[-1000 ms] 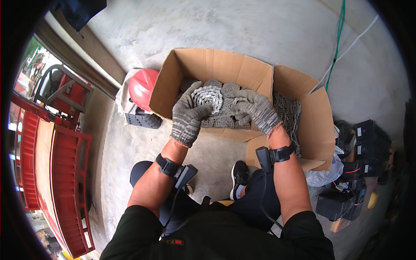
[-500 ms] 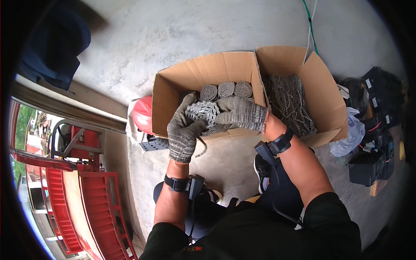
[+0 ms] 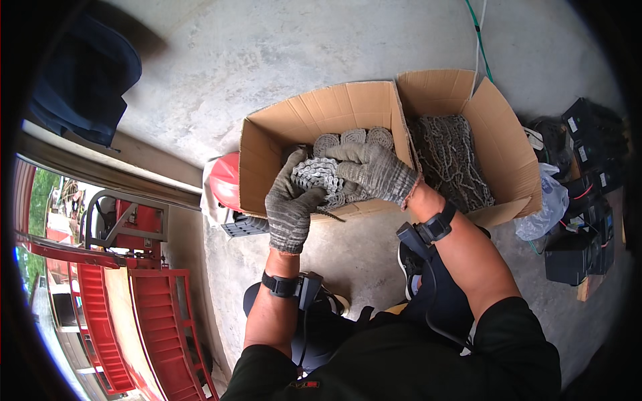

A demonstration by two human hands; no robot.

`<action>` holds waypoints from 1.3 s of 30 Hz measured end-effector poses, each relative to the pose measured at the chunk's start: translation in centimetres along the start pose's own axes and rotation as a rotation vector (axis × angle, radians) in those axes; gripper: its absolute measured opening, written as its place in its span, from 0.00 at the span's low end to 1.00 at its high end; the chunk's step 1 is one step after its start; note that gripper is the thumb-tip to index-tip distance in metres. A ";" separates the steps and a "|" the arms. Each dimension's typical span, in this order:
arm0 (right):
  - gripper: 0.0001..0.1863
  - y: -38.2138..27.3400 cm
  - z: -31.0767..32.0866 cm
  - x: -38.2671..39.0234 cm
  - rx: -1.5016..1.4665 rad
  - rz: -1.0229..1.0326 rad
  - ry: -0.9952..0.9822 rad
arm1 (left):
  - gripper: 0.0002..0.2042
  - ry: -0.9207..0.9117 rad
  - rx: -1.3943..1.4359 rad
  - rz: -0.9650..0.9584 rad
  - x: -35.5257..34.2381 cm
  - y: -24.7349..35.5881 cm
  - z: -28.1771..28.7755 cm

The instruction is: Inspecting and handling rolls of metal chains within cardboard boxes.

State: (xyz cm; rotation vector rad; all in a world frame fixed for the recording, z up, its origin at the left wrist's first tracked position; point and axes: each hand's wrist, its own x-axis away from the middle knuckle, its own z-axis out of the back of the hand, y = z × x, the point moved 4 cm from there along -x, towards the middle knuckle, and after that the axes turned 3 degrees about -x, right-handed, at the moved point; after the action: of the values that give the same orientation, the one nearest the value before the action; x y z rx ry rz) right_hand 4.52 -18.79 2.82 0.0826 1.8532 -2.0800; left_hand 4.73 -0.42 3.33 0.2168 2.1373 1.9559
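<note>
My left hand, in a grey knit glove, grips the left side of a coiled silver metal chain inside the near part of the left cardboard box. My right hand, also gloved, lies on the coil's right side with fingers curled over it, partly hiding it. A short darker strand of chain trails out below the coil at the box's front edge. Behind my hands sit several rolled grey chains, partly covered by my right fingers.
A second box holds loose heaped chains. Left of the boxes are a red helmet and dark plastic crate. Black batteries and a plastic bag lie right. Red machinery stands lower left, dark fabric upper left.
The view has shifted since a second ago. My right hand has moved left onto the coil, its fingers now across the top. The trailing strand at the front edge has come into view.
</note>
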 end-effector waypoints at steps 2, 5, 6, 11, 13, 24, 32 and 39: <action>0.17 -0.1 0.1 0.0 0.053 -0.045 -0.025 | 0.34 0.008 -0.027 0.013 0.0 0.0 -0.2; 0.16 0.7 0.0 0.0 0.200 0.147 0.036 | 0.33 0.016 -0.048 0.040 0.1 0.0 -0.5; 0.16 1.1 -0.1 0.0 0.199 0.147 0.033 | 0.33 0.017 -0.041 0.055 0.2 -0.1 -0.5; 0.17 1.2 -0.7 -0.1 0.209 -0.007 0.025 | 0.33 0.005 -0.073 0.087 0.3 -1.0 0.0; 0.17 1.3 -0.9 -0.1 0.237 0.010 0.020 | 0.33 -0.010 -0.065 0.102 0.2 -1.3 0.0; 0.21 1.3 -0.3 -0.6 0.501 0.034 -0.168 | 0.36 -0.039 -0.257 0.090 0.3 -1.7 -0.1; 0.20 1.4 -0.1 -0.7 0.357 -0.100 -0.200 | 0.36 -0.054 -0.232 0.090 0.3 -2.1 -0.2; 0.21 0.2 -0.2 -0.3 0.211 -0.257 -0.239 | 0.37 -0.109 -0.255 0.115 0.4 -2.3 -0.7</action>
State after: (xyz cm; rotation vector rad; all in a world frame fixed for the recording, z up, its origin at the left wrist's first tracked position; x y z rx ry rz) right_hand 4.86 -18.55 2.69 -0.3554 1.5673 -2.3335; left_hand 4.29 -1.19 1.05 0.3971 1.8241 2.2017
